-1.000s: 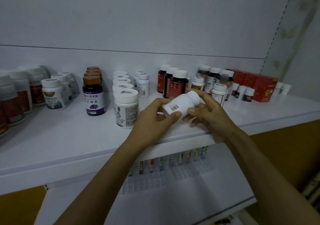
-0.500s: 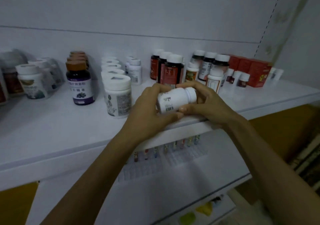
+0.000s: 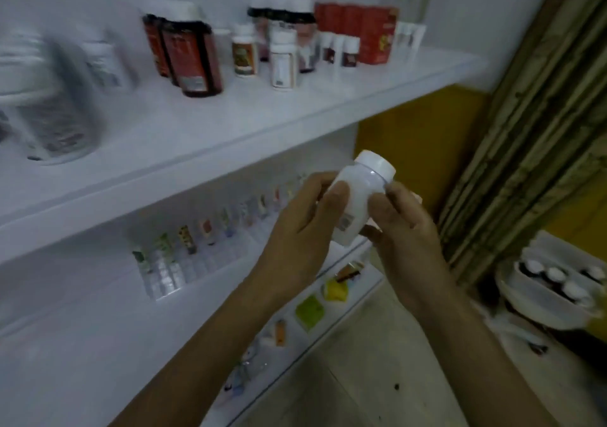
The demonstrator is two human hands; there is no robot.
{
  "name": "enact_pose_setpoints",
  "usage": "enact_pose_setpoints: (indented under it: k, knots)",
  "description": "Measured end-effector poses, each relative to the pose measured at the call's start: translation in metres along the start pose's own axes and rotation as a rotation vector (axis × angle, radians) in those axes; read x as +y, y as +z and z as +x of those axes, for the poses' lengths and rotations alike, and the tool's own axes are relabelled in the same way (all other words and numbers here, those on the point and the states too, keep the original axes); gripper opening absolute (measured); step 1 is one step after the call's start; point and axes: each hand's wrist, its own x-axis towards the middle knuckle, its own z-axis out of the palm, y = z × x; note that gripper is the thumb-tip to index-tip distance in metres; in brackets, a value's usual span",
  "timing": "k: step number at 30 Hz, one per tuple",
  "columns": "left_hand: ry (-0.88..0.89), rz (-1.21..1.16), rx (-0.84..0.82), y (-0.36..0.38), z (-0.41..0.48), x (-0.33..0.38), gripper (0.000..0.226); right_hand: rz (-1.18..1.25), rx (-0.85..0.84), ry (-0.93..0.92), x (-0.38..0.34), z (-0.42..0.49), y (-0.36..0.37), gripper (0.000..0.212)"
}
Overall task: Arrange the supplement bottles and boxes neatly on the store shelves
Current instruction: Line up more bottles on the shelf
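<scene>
While both bare hands close around it, the white bottle (image 3: 359,201) sits tilted in mid-air, its white cap toward one o'clock and a barcode label low on its side. The left hand (image 3: 303,229) wraps the bottle's lower body from nine o'clock, thumb pressed on its front; the right hand (image 3: 402,229) pinches it from three o'clock, fingers under the base. The bottle is off the shelves, in front of the lower tier. At four o'clock a white tub (image 3: 538,301) holds dark, white-capped bottles. Beyond the hands, small vials (image 3: 184,246) line the lower shelf. Farther up, toward eleven o'clock, the top shelf (image 3: 262,111) carries dark brown bottles (image 3: 193,58), smaller white ones, and red boxes (image 3: 358,32) at twelve o'clock.
</scene>
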Motion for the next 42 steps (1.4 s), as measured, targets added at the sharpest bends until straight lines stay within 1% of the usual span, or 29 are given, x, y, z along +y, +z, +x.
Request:
enact_pose_setpoints:
  k: [1, 2, 4, 5, 8, 11, 13, 15, 17, 19, 22, 23, 24, 25, 26, 28, 30, 32, 34, 37, 38, 40, 42]
  knots:
    - [-0.098, -0.114, -0.056, 0.024, -0.003, -0.008, 0.020, 0.023, 0.087, 0.045, 0.005, -0.015, -0.019, 0.050]
    - [-0.192, -0.194, -0.115, 0.048, -0.006, -0.016, 0.027, 0.042, 0.166, 0.087, 0.008, -0.030, -0.040, 0.043]
    - [-0.295, -0.242, -0.212, 0.095, -0.016, -0.028, 0.045, 0.068, 0.292, 0.163, 0.008, -0.060, -0.081, 0.039]
    - [-0.316, -0.246, -0.243, 0.118, -0.022, -0.031, 0.048, 0.078, 0.344, 0.190, 0.007, -0.074, -0.100, 0.040]
    - [-0.275, -0.144, -0.312, 0.184, -0.041, -0.043, 0.057, 0.092, 0.484, 0.231, -0.001, -0.118, -0.152, 0.050]
    - [-0.198, -0.026, -0.375, 0.245, -0.060, -0.051, 0.061, 0.105, 0.590, 0.252, -0.007, -0.159, -0.202, 0.043]
    - [-0.135, 0.024, -0.424, 0.281, -0.070, -0.055, 0.064, 0.107, 0.626, 0.254, -0.013, -0.184, -0.234, 0.048]
    - [-0.090, 0.060, -0.487, 0.315, -0.079, -0.055, 0.060, 0.104, 0.634, 0.259, -0.017, -0.207, -0.267, 0.054]
    - [-0.110, 0.046, -0.524, 0.347, -0.089, -0.055, 0.058, 0.141, 0.635, 0.247, -0.022, -0.227, -0.296, 0.061]
    - [-0.224, -0.035, -0.522, 0.374, -0.099, -0.052, 0.057, 0.211, 0.630, 0.207, -0.025, -0.243, -0.322, 0.070]
    - [-0.449, -0.186, -0.549, 0.405, -0.104, -0.049, 0.037, 0.247, 0.641, 0.185, -0.029, -0.258, -0.354, 0.080]
    - [-0.526, -0.245, -0.564, 0.413, -0.103, -0.050, 0.034, 0.240, 0.645, 0.195, -0.029, -0.260, -0.363, 0.081]
    - [-0.592, -0.297, -0.567, 0.420, -0.100, -0.051, 0.035, 0.234, 0.646, 0.206, -0.029, -0.260, -0.371, 0.081]
    - [-0.628, -0.325, -0.559, 0.427, -0.097, -0.052, 0.037, 0.235, 0.644, 0.214, -0.029, -0.260, -0.378, 0.081]
    - [-0.626, -0.329, -0.538, 0.434, -0.093, -0.053, 0.037, 0.246, 0.644, 0.219, -0.028, -0.258, -0.385, 0.080]
    - [-0.535, -0.269, -0.488, 0.447, -0.084, -0.058, 0.030, 0.281, 0.663, 0.226, -0.026, -0.252, -0.398, 0.081]
    - [-0.450, -0.218, -0.478, 0.457, -0.070, -0.065, 0.037, 0.276, 0.694, 0.237, -0.024, -0.239, -0.411, 0.087]
    - [-0.420, -0.212, -0.472, 0.465, -0.050, -0.078, 0.043, 0.246, 0.689, 0.246, -0.024, -0.221, -0.424, 0.086]
    - [-0.379, -0.216, -0.479, 0.473, -0.025, -0.090, 0.045, 0.209, 0.684, 0.263, -0.025, -0.199, -0.439, 0.076]
    - [-0.326, -0.214, -0.523, 0.488, 0.019, -0.112, 0.046, 0.147, 0.715, 0.269, -0.023, -0.161, -0.464, 0.053]
    - [-0.347, -0.221, -0.545, 0.494, 0.036, -0.121, 0.044, 0.131, 0.733, 0.266, -0.019, -0.148, -0.472, 0.049]
    - [-0.445, -0.244, -0.596, 0.508, 0.069, -0.137, 0.036, 0.103, 0.783, 0.274, -0.012, -0.125, -0.487, 0.045]
    - [-0.523, -0.239, -0.644, 0.523, 0.102, -0.153, 0.028, 0.056, 0.814, 0.323, -0.007, -0.103, -0.499, 0.043]
